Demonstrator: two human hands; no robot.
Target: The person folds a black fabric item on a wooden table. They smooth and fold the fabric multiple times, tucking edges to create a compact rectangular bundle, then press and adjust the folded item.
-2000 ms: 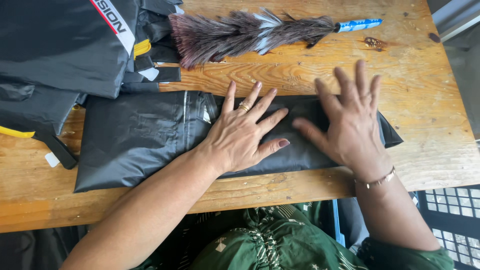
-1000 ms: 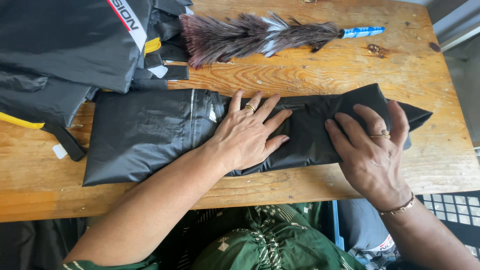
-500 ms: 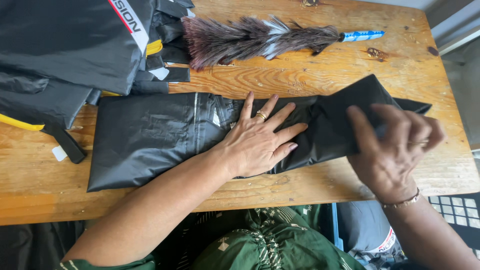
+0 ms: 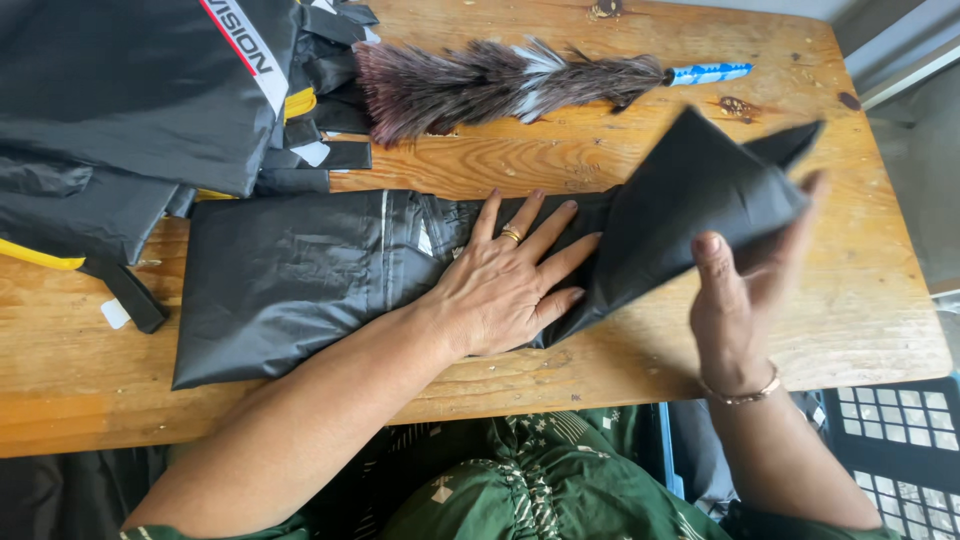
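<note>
Garment end (image 4: pixel 700 200) now lifted higher, apparently by right hand (image 4: pixel 740 300).

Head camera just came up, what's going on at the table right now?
A person is folding a black garment on a wooden table. The left hand lies flat on the middle of the garment, pinning it down. The right hand has the garment's right end in its grip, lifted off the table and turned up toward the middle. A feather duster lies along the far edge, and more black garments are piled at the far left.
</note>
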